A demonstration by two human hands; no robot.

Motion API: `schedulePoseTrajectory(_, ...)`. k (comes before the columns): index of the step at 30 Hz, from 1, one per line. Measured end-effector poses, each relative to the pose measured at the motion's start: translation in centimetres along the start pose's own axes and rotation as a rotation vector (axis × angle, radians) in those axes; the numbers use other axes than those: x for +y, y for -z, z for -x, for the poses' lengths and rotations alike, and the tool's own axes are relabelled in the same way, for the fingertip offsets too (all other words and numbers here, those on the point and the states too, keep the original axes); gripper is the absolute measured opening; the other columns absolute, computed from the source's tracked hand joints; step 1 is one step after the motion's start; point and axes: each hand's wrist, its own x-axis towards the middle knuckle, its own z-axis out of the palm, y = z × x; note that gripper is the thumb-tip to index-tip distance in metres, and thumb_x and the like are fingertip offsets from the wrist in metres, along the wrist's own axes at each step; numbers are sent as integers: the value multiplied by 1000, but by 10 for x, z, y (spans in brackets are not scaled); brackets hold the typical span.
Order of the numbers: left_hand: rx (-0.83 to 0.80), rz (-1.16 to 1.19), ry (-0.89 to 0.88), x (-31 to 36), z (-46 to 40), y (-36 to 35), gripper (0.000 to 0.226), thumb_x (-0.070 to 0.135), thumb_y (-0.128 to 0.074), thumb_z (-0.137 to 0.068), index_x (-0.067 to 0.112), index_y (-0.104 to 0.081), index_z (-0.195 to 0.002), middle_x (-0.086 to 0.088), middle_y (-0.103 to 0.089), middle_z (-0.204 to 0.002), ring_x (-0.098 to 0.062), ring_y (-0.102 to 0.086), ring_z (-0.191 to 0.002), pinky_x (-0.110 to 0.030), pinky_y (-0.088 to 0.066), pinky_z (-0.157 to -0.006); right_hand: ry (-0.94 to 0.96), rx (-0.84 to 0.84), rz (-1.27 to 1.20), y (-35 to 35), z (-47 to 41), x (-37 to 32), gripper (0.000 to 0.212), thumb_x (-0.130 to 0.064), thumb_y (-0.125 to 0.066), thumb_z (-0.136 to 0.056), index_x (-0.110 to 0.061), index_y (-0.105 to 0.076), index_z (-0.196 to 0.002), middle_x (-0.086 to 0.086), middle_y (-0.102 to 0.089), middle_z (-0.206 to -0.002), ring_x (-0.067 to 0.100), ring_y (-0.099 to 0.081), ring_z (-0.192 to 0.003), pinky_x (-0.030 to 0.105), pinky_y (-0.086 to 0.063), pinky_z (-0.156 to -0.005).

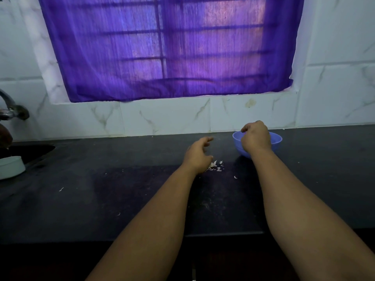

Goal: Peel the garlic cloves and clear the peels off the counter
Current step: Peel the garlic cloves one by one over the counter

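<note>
Looking down from my head, my left hand hangs over the dark counter with its fingers loosely curled and spread, holding nothing that I can make out. Just to its right, beside my wrist, lies a small heap of white garlic peels, with a few stray flakes scattered farther out across the counter toward the left and near edge. My right hand is over the blue bowl, which stands on the counter near the back wall; its fingers are bent downward toward the bowl's inside, with the fingertips drawn together, but whether they pinch a clove or a peel I cannot tell, since the back of my hand covers them. What is in the bowl is hidden as well. At the far left a metal tap juts out over the sink, and a round white container sits at the sink's edge. A purple curtain hangs over the window above the tiled wall.
</note>
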Motion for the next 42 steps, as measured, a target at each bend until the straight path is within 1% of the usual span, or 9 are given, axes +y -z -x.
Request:
schedulePoseTrajectory(4, 101, -40, 26, -4, -5, 9, 60, 4, -59, -83, 19, -46, -140, -5, -46, -142, -22, -51, -122, -39, -47, -100, 108, 73, 141, 0, 3, 0, 42, 7, -44, -89, -7, -57, -126, 17, -51, -124, 34, -45, -116, 39, -40, -91)
schedulePoseTrajectory(8, 251, 61, 128, -10, -8, 19, 43, 2, -60, -86, 14, -57, -127, -8, -51, -133, -21, -58, -101, -43, -52, -93, 309, 85, -166, -4, 7, -14, 31, 8, -50, -87, -3, -68, -110, 18, -60, -112, 31, -55, -105, 27, -39, -85)
schedulePoseTrajectory(12, 391, 203, 187, -14, -8, 26, 31, -1, -66, -84, 5, -61, -113, -9, -63, -111, -23, -64, -94, -39, -58, -75, 461, -257, -202, -22, 27, -32, 13, -4, -69, -84, -6, -75, -95, 12, -73, -93, 21, -65, -84, 23, -46, -79)
schedulePoseTrajectory(17, 429, 210, 203, -11, -6, 28, 18, 21, -73, -83, 15, -58, -75, -7, -68, -77, -25, -70, -72, -34, -58, -66, 525, -595, 130, -49, 37, -36, 22, -10, -64, -89, -13, -72, -110, 5, -72, -106, 21, -67, -95, 27, -50, -85)
schedulePoseTrajectory(22, 421, 84, 250, -16, -10, 27, 18, 27, -66, -86, 21, -60, -70, 1, -67, -70, -13, -61, -59, -33, -57, -73, 489, -597, 150, -54, 34, -35, 10, -7, -70, -83, -15, -73, -90, 5, -72, -90, 15, -64, -77, 25, -49, -71)
schedulePoseTrajectory(27, 310, 13, 231, -17, -11, 24, 9, 23, -69, -84, 22, -62, -79, 0, -70, -86, -21, -67, -89, -35, -55, -83, 454, -530, 19, -54, 33, -34, 9, -14, -71, -85, -12, -62, -88, 1, -61, -82, 17, -57, -76, 27, -44, -68)
schedulePoseTrajectory(30, 286, 25, 218, -17, -11, 23, 9, 22, -70, -83, 22, -61, -82, 2, -68, -84, -22, -67, -92, -40, -56, -83, 410, -385, -109, -45, 30, -34, 8, -13, -71, -85, -10, -64, -90, 0, -61, -81, 16, -58, -76, 28, -47, -70)
schedulePoseTrajectory(33, 279, 47, 217, -17, -10, 23, 9, 22, -70, -83, 21, -61, -85, 5, -66, -81, -21, -67, -91, -40, -56, -83, 332, -340, -203, -40, 27, -29, 8, -6, -73, -81, -11, -67, -84, -5, -61, -67, 0, -56, -59, 16, -43, -59)
schedulePoseTrajectory(42, 275, 51, 206, -17, -10, 21, 11, 24, -70, -84, 19, -61, -89, 2, -65, -84, -20, -68, -86, -35, -57, -79, 423, -437, 18, -38, 26, -40, 15, -10, -64, -90, -5, -72, -102, 11, -72, -100, 25, -66, -95, 28, -48, -82)
